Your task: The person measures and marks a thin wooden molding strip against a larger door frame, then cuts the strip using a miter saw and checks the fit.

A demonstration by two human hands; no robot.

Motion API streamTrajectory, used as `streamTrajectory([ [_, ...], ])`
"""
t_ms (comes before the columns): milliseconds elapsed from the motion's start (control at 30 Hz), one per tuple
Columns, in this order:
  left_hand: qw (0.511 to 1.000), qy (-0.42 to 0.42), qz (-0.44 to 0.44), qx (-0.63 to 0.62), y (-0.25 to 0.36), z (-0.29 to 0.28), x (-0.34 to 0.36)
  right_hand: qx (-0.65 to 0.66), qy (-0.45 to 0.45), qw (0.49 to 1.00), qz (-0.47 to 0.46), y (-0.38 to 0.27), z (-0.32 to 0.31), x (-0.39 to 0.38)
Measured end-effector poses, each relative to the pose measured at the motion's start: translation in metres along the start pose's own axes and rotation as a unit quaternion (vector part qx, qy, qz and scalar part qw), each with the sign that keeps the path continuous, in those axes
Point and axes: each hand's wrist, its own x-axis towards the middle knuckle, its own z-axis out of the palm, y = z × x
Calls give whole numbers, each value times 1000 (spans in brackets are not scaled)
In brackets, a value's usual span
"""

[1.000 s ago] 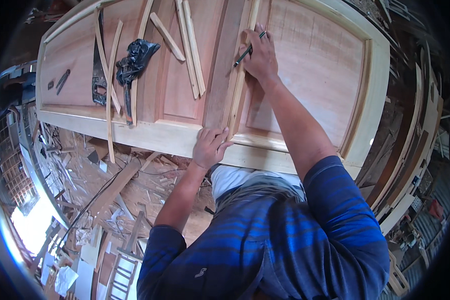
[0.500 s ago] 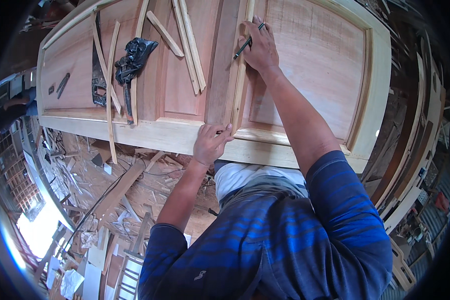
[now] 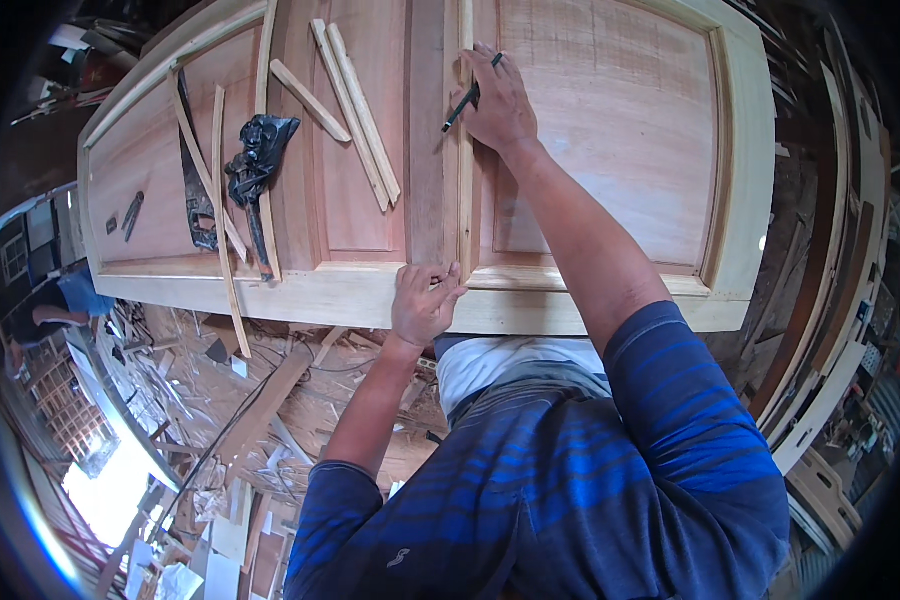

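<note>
A panelled wooden door point(image 3: 610, 110) lies flat in front of me. A thin pale wood strip point(image 3: 465, 180) runs along the edge of its right panel. My left hand point(image 3: 425, 302) presses the near end of that strip at the door's bottom rail. My right hand point(image 3: 498, 100) reaches far up the strip and holds a dark pencil point(image 3: 467, 100), its tip near the strip.
Several loose wood strips point(image 3: 355, 110) lie on the door's left panels, with a black power tool point(image 3: 255, 170) and a handsaw point(image 3: 195, 200) among them. Offcuts and shavings point(image 3: 220, 420) cover the floor at left. Door frames point(image 3: 830, 330) lean at right. A person point(image 3: 50, 305) bends at far left.
My right hand with the pencil has slid farther up the strip. My left hand stays at the near end, fingers now curled onto the strip.
</note>
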Motion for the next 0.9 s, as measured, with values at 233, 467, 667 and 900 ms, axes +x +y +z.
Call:
streamTrajectory([
  [233, 1000, -9, -1, -28, 6, -9, 20, -14, -3, 1000, 12, 1, -4, 2],
  [467, 1000, 17, -19, 14, 2, 10, 117, 11, 3, 1000, 16, -7, -7, 6],
  [667, 998, -18, -30, 45, -12, 21, 141, 9, -13, 999, 30, -4, -11, 7],
  [900, 999, 0, -15, 30, -20, 24, 141, -4, -41, 999, 29, -6, -15, 10],
])
